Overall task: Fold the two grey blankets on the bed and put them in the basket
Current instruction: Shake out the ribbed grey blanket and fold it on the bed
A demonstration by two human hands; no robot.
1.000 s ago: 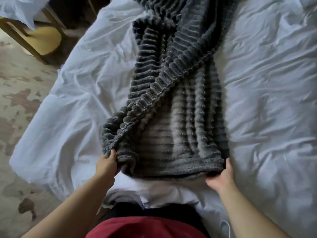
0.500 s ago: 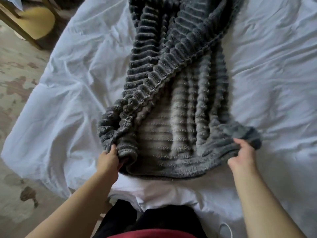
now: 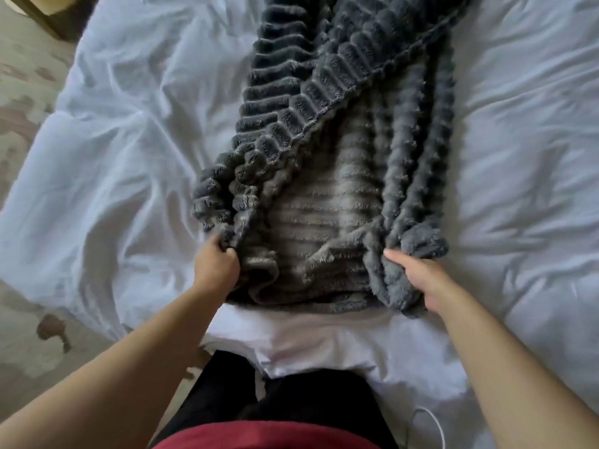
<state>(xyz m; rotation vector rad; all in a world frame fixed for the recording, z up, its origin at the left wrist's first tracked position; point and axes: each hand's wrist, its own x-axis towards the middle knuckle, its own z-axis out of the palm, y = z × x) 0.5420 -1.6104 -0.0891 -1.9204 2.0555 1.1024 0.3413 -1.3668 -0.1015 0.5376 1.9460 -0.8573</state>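
Observation:
A ribbed grey blanket [image 3: 327, 176] lies lengthwise on the white bed [image 3: 129, 157], running from the top of the view down to the near edge. Its left side is folded diagonally over the lighter middle. My left hand [image 3: 215, 270] grips the near left corner. My right hand [image 3: 418, 280] holds the bunched near right corner, thumb on top of the fabric. Only one blanket shows; no basket is in view.
The wrinkled white sheet [image 3: 518, 157] spreads wide on both sides of the blanket. A worn, patchy floor [image 3: 19, 105] lies to the left, with a dark wooden furniture leg [image 3: 42, 17] at the top left. A thin white cable [image 3: 434, 422] lies by my legs.
My right hand pulled the near right corner out to the right, then brought it back inward and bunched it. My left hand kept its grip and shifted slightly.

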